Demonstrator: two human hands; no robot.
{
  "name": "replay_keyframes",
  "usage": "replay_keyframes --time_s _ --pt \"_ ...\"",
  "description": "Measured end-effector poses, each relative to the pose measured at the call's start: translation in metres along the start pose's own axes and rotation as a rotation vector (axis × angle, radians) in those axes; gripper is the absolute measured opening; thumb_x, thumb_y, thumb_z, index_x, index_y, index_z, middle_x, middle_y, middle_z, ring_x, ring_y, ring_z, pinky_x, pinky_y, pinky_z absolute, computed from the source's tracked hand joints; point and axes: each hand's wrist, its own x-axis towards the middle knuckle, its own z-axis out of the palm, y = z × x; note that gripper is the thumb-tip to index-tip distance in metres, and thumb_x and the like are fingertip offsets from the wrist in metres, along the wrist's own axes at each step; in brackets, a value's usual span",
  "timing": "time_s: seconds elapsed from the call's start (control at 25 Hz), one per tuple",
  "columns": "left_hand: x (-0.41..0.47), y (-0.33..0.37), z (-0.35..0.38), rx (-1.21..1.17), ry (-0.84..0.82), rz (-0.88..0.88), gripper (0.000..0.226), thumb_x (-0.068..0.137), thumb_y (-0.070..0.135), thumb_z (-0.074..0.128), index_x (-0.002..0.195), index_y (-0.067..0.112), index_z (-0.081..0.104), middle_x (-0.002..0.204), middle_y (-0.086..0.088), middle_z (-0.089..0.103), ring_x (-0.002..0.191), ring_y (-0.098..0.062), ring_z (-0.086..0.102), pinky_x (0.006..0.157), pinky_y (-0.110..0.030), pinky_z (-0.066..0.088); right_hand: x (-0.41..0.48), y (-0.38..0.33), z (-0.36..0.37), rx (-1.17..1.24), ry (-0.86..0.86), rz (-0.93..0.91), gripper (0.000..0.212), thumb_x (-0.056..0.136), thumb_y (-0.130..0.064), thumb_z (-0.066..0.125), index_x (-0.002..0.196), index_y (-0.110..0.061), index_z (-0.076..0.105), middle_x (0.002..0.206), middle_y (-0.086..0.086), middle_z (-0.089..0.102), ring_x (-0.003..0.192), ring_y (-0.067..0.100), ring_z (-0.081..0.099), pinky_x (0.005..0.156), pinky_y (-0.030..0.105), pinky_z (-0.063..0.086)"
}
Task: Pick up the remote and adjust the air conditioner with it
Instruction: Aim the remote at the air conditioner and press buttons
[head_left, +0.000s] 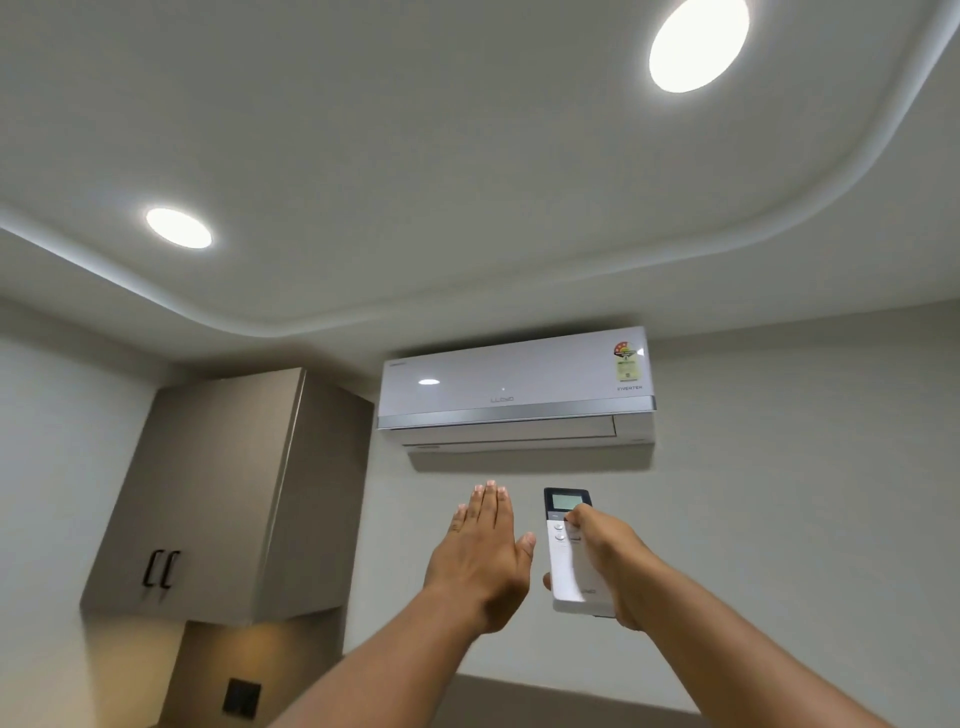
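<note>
A white wall-mounted air conditioner (517, 389) hangs high on the wall, its front flap looking closed. Below it my right hand (613, 561) grips a white remote (566, 561) with a small grey screen at its top, held upright and pointed up at the unit. The thumb rests on the buttons just under the screen. To the left of the remote my left hand (480, 556) is raised flat, palm away from me, fingers together, thumb out, holding nothing. The two hands are apart.
A grey-brown wall cabinet (223, 493) with two black handles hangs at the left. Two round ceiling lights (179, 227) are lit in the stepped ceiling. A dark switch plate (241, 699) sits on the lower wall under the cabinet.
</note>
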Motion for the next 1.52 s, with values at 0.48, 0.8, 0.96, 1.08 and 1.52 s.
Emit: replay_keyframes --time_s 0.48,0.8,0.96,1.08,1.52 --pt "-0.015 0.007 -0.012 -0.005 -0.021 -0.007 0.066 0.099 0.048 0.009 0.152 0.013 -0.011 0.161 -0.005 -0.016 0.146 -0.016 -0.014 0.112 -0.031 -0.010 -0.037 -0.010 -0.007 -0.072 0.015 -0.001 0.031 0.091 -0.032 0.048 0.109 -0.010 0.060 0.100 0.024 0.075 0.095 0.041 0.076 0.083 0.038 0.058" --pt "-0.025 0.009 -0.012 -0.011 -0.052 0.016 0.065 0.100 0.046 0.009 0.152 0.012 -0.011 0.161 -0.005 -0.017 0.146 -0.016 -0.015 0.113 -0.031 -0.010 -0.046 -0.003 -0.010 -0.035 -0.002 0.031 0.029 0.090 -0.026 0.047 0.112 -0.009 0.054 0.103 0.024 0.071 0.098 0.041 0.074 0.083 0.039 0.056" --pt "-0.025 0.007 -0.011 -0.020 -0.054 0.023 0.065 0.100 0.047 0.009 0.152 0.012 -0.010 0.161 -0.004 -0.016 0.146 -0.016 -0.015 0.112 -0.031 -0.010 -0.047 0.000 -0.008 -0.064 -0.002 0.005 0.029 0.090 -0.026 0.048 0.114 -0.010 0.052 0.112 0.026 0.069 0.105 0.042 0.071 0.091 0.043 0.056" --pt "-0.025 0.005 -0.013 -0.021 -0.055 0.028 0.065 0.100 0.047 0.010 0.152 0.012 -0.010 0.161 -0.004 -0.016 0.146 -0.016 -0.015 0.112 -0.031 -0.010 -0.049 0.002 -0.007 -0.073 -0.006 -0.018 0.027 0.092 -0.024 0.048 0.115 -0.011 0.052 0.110 0.026 0.069 0.104 0.043 0.072 0.092 0.045 0.056" --pt "-0.025 -0.001 -0.013 -0.037 -0.044 0.034 0.067 0.100 0.048 0.010 0.152 0.012 -0.009 0.161 -0.004 -0.015 0.146 -0.016 -0.014 0.111 -0.031 -0.011 -0.054 -0.001 0.005 -0.113 0.037 -0.101 0.030 0.096 -0.024 0.048 0.123 -0.010 0.053 0.120 0.027 0.065 0.112 0.045 0.066 0.104 0.053 0.052"
